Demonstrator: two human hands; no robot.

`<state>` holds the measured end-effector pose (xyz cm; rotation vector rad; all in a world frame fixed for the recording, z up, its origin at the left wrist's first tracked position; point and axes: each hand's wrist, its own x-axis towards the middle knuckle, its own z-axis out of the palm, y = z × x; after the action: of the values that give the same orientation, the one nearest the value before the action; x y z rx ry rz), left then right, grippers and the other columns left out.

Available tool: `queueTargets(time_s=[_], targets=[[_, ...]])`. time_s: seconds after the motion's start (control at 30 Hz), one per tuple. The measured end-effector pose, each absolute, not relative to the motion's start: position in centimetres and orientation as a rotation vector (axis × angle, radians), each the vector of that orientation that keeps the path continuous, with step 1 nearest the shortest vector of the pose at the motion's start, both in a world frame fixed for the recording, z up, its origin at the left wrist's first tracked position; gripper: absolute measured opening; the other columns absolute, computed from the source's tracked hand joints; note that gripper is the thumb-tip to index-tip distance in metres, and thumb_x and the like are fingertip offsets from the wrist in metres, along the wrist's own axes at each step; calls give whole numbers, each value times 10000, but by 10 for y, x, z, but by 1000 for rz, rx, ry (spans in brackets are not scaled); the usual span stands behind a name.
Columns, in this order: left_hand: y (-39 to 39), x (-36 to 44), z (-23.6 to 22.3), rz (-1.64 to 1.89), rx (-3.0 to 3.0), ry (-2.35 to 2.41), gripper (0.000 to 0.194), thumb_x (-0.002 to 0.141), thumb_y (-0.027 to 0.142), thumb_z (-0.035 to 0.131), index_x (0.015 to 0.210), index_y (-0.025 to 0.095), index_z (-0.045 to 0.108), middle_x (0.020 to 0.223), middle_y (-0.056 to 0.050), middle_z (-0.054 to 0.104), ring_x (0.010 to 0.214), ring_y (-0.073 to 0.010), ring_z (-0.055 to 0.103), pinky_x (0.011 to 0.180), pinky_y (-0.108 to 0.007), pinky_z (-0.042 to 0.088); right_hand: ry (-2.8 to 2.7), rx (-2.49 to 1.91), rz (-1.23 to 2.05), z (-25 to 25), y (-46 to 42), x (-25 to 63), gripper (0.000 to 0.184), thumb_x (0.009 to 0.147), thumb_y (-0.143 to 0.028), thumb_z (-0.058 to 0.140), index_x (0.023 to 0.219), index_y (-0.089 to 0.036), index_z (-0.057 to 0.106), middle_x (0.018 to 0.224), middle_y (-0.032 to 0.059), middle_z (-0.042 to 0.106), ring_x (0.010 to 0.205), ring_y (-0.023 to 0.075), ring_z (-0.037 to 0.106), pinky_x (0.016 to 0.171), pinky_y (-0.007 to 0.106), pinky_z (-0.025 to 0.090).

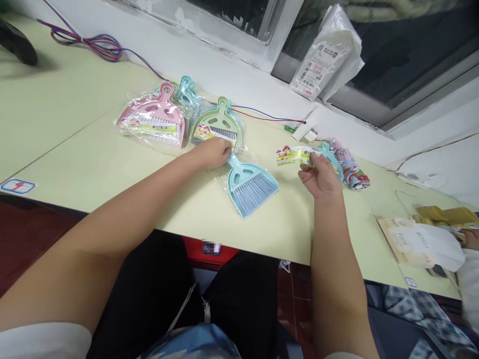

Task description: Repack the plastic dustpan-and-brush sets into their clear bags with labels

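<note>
With closed fingers my left hand (215,152) grips the handle end of a light blue dustpan and brush set (250,187) in a clear bag. Its grey-blue bristles face up and its wide end points toward the front right. Pinched in my right hand (322,175) is a printed label card (294,155), held above the table and apart from the blue set. Just beyond my left hand lies a green bagged dustpan set (220,119). A pink bagged set (153,117) rests to its left, with another blue handle (187,89) behind.
Behind my right hand lie another blue dustpan (331,155) and a patterned fabric roll (350,167). Coiled cable (101,47) runs along the wall. A plastic packet (324,60) leans at the window. At right are a paper bag (406,242) and another person's sleeve (470,284).
</note>
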<state>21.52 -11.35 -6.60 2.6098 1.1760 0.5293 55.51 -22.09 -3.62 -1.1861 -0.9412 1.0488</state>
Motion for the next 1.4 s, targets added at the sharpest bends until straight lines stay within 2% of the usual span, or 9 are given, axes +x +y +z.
queueTargets(time_s=[0.1, 0.23, 0.4, 0.73, 0.9, 1.07, 1.23, 1.4], targets=[[-114, 215, -65, 517, 2617, 1175, 206, 919, 241, 455, 812, 194, 624, 821, -92, 688, 719, -220, 574, 616, -337, 329, -1067, -1244, 1253, -30, -231, 546, 478, 680, -421, 942, 1031, -228, 681, 781, -33, 689, 544, 68, 606, 408, 133, 392], [-116, 215, -62, 488, 2630, 1182, 206, 915, 215, 450, 822, 189, 632, 835, -95, 695, 733, -221, 590, 625, -337, 341, -1275, -1425, 1442, -36, -233, 530, 467, 742, -428, 927, 1073, -170, 723, 811, 37, 736, 559, 96, 646, 405, 147, 459], [-116, 216, -61, 462, 2634, 1198, 203, 924, 221, 461, 844, 188, 644, 864, -100, 712, 761, -230, 611, 632, -336, 357, -1382, -1621, 1374, -44, -229, 524, 387, 749, -391, 945, 955, -144, 730, 802, 81, 759, 607, 119, 679, 509, 181, 588], [-115, 216, -63, 459, 2645, 1211, 156, 911, 219, 486, 818, 197, 610, 854, -98, 708, 760, -229, 613, 621, -333, 340, -1237, -1806, 1300, -38, -234, 502, 195, 850, -214, 868, 905, -127, 703, 824, 114, 784, 651, 146, 749, 613, 205, 668], [-115, 216, -63, 452, 2638, 1222, 168, 922, 231, 488, 845, 196, 633, 884, -102, 722, 791, -240, 630, 635, -336, 360, -1189, -1888, 1376, -36, -236, 495, 196, 848, -197, 865, 931, -111, 710, 834, 144, 791, 668, 170, 767, 630, 227, 683], [-117, 216, -61, 430, 2636, 1227, 171, 918, 220, 484, 844, 195, 636, 887, -105, 725, 783, -236, 625, 634, -330, 356, -1135, -1866, 1334, -39, -236, 489, 224, 829, -188, 883, 887, -156, 670, 815, 137, 787, 646, 178, 764, 583, 242, 686], [-119, 216, -58, 426, 2625, 1223, 191, 927, 220, 481, 862, 189, 658, 909, -112, 734, 782, -234, 628, 644, -327, 365, -1108, -1841, 1287, -45, -235, 481, 353, 782, -203, 926, 887, -192, 589, 757, 108, 769, 598, 193, 756, 520, 256, 673], [-120, 216, -56, 418, 2628, 1231, 183, 912, 216, 491, 873, 184, 668, 911, -113, 735, 782, -239, 627, 642, -336, 371, -1095, -1847, 1233, -43, -237, 476, 266, 910, -255, 810, 933, -207, 550, 688, 73, 740, 538, 197, 733, 494, 294, 661]])
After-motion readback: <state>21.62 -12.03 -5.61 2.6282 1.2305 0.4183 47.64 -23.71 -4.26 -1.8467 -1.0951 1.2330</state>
